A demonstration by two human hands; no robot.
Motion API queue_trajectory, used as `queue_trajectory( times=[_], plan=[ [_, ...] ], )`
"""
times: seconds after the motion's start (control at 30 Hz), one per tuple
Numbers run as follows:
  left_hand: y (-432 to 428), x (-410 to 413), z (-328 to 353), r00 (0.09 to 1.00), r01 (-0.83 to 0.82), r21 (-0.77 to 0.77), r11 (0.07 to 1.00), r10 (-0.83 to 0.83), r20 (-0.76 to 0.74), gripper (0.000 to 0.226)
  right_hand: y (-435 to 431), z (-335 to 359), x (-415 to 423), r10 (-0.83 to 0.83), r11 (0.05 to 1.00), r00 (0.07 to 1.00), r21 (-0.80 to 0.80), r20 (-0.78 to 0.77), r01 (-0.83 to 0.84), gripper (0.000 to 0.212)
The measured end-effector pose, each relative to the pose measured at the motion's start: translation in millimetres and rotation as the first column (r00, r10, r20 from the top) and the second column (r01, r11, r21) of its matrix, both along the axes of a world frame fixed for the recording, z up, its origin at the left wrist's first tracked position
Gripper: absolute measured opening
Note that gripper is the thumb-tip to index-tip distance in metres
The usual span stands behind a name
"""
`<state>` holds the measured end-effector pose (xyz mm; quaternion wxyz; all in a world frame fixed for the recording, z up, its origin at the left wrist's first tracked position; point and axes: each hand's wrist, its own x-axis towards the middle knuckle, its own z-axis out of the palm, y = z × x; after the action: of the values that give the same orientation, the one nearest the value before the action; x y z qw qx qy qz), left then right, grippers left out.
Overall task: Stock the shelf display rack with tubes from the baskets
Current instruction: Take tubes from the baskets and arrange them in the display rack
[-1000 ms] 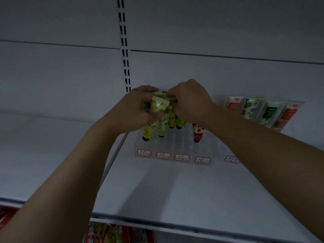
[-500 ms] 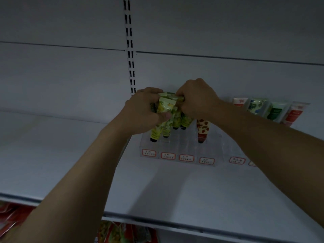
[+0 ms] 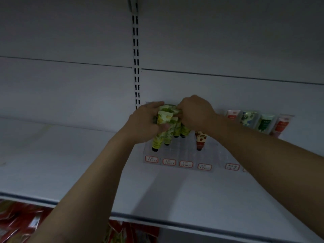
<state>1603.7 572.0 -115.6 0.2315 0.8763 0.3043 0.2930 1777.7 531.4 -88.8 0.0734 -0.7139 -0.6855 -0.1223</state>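
A clear display rack (image 3: 177,155) with red-framed labels stands at the back of the white shelf (image 3: 175,195). My left hand (image 3: 142,122) grips a bunch of yellow-green tubes (image 3: 162,130), caps down, over the rack's left slots. My right hand (image 3: 194,112) pinches the top ends of those tubes from the right. A red strawberry tube (image 3: 200,140) stands in the rack just right of the bunch. How many tubes sit in the bunch is hidden by my fingers.
A second rack to the right holds several tubes (image 3: 257,122) in red, blue-flowered and green. A slotted upright (image 3: 135,67) runs up the back wall. Red packets (image 3: 19,221) lie on the shelf below.
Both hands stay on the tube bunch over the rack's left slots. The camera has shifted slightly, so the rack sits further right in view.
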Motion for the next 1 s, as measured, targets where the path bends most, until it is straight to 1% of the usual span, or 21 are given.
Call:
queue_trajectory(
  times=[0.07, 0.1, 0.17, 0.23, 0.27, 0.3, 0.37, 0.4, 0.43, 0.47, 0.5, 0.57, 0.63, 0.7, 0.77, 0.87, 0.93, 1.0],
  plan=[
    [1.1, -0.6, 0.3, 1.0, -0.007, 0.006, 1.0, 0.007, -0.002, 0.05, -2.9, 2.5, -4.2, -0.006, 0.998, 0.997, 0.059, 0.081, 0.001, 0.014],
    [0.3, -0.1, 0.8, 1.0, -0.008, 0.01, 1.0, 0.008, -0.008, 0.05, -3.9, 2.7, -4.6, 0.009, 0.995, 0.994, 0.093, 0.106, -0.019, 0.012],
    [0.5, 1.0, 2.1, 1.0, -0.009, 0.008, 1.0, 0.009, -0.02, 0.051, -5.2, 3.0, -3.9, 0.026, 0.989, 0.993, 0.143, 0.115, -0.043, 0.02],
    [-1.4, 0.4, 4.2, 1.0, -0.014, 0.013, 1.0, 0.014, -0.021, 0.057, -6.4, 6.6, -2.8, 0.029, 0.986, 0.995, 0.159, 0.092, -0.043, 0.027],
    [-2.1, -0.2, 5.3, 1.0, -0.026, 0.026, 0.999, 0.026, -0.008, 0.06, -8.0, 11.3, -1.9, 0.042, 0.985, 0.998, 0.166, 0.04, -0.048, 0.031],
    [-2.3, -1.0, 6.6, 0.999, -0.047, 0.047, 0.998, 0.046, 0.007, 0.062, -11.3, 18.6, -0.8, 0.072, 0.982, 0.996, 0.178, -0.049, -0.063, 0.036],
    [-2.0, -2.2, 10.5, 0.995, -0.1, 0.119, 0.988, 0.096, 0.041, 0.059, -25.8, 40.5, -2.1, 0.174, 0.969, 0.946, 0.219, -0.272, -0.116, 0.04],
    [-2.9, -2.7, 13.8, 0.991, -0.12, 0.124, 0.985, 0.112, 0.067, 0.051, -35.8, 52.3, -5.4, 0.233, 0.961, 0.903, 0.227, -0.36, -0.158, 0.038],
    [-4.9, -3.1, 17.6, 0.988, -0.123, 0.096, 0.988, 0.112, 0.107, 0.04, -45.1, 61.8, -9.8, 0.275, 0.956, 0.867, 0.215, -0.416, -0.2, 0.033],
    [-8.2, -3.3, 22.0, 0.984, -0.112, 0.062, 0.992, 0.102, 0.147, 0.029, -52.6, 68.0, -15.9, 0.293, 0.954, 0.851, 0.187, -0.436, -0.232, 0.03],
    [-11.7, -2.6, 25.6, 0.979, -0.103, 0.038, 0.994, 0.095, 0.18, 0.022, -57.7, 69.7, -22.3, 0.292, 0.956, 0.857, 0.162, -0.424, -0.246, 0.028],
    [-18.9, 2.1, 29.4, 0.975, -0.091, 0.043, 0.995, 0.081, 0.206, 0.019, -59.9, 65.5, -29.4, 0.283, 0.955, 0.884, 0.196, -0.373, -0.224, 0.018],
    [-27.1, 8.3, 29.0, 0.975, -0.116, 0.101, 0.988, 0.093, 0.204, 0.027, -58.8, 60.7, -27.8, 0.252, 0.948, 0.907, 0.274, -0.338, -0.161, 0.01],
    [-26.7, 10.5, 25.0, 0.973, -0.157, 0.177, 0.971, 0.122, 0.197, 0.04, -60.5, 58.6, -19.6, 0.184, 0.948, 0.933, 0.308, -0.309, -0.085, 0.01],
    [-20.5, 7.4, 21.3, 0.976, -0.185, 0.291, 0.939, 0.141, 0.165, 0.042, -64.4, 56.6, -8.5, 0.114, 0.95, 0.937, 0.313, -0.33, -0.005, 0.012],
    [-7.5, 2.9, 11.7, 0.981, -0.191, 0.471, 0.861, 0.181, 0.067, 0.035, -64.1, 47.8, 3.4, 0.072, 0.948, 0.931, 0.314, -0.357, 0.047, 0.013],
    [-4.1, 3.9, 3.9, 0.98, -0.172, 0.533, 0.828, 0.198, 0.008, 0.032, -57.4, 38.1, 3.0, 0.067, 0.949, 0.928, 0.31, -0.366, 0.053, 0.015],
    [-2.3, 7.0, -4.2, 0.968, -0.205, 0.552, 0.808, 0.25, -0.006, 0.027, -48.2, 26.4, -1.8, 0.085, 0.955, 0.93, 0.295, -0.359, 0.027, 0.016]
  ],
)
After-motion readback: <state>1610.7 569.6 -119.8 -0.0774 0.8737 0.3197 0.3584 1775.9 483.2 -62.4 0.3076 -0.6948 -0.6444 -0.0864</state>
